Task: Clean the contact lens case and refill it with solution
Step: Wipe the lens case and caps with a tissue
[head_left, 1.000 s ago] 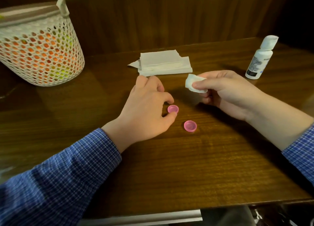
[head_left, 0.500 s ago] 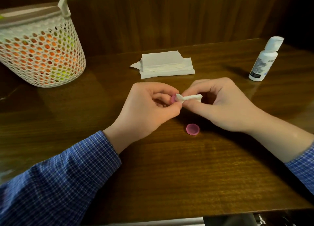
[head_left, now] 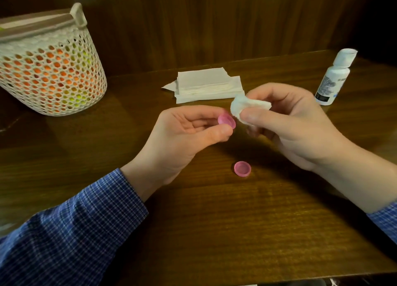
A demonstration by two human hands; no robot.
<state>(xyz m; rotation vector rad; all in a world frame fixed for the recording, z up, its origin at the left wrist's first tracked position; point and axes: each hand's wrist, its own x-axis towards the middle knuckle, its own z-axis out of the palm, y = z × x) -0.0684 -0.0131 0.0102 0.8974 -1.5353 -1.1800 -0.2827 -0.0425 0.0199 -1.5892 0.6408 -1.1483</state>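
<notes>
- Half a second back your tissue was pressed into the pink piece; now your right hand [head_left: 285, 122] has drawn the wadded tissue [head_left: 247, 108] back, just beside it but apart.
- Reads as one wipe finished on this piece, with an inspection or a second pass next (a judgement only).
- Your left hand [head_left: 182, 135] pinches the pink case piece [head_left: 226, 121] between thumb and forefinger, lifted off the surface [head_left: 214, 221], hollow side tilted toward the tissue.
- Right hand: thumb and fingers curled round the tissue, holding it bunched.
- Second pink piece [head_left: 242, 168] lies on the surface below your hands, open side up, untouched.
- Solution bottle [head_left: 333, 79] stands upright far right, cap on; refill not begun.
- Both pieces small, round, shallow, glossy pink.
</notes>
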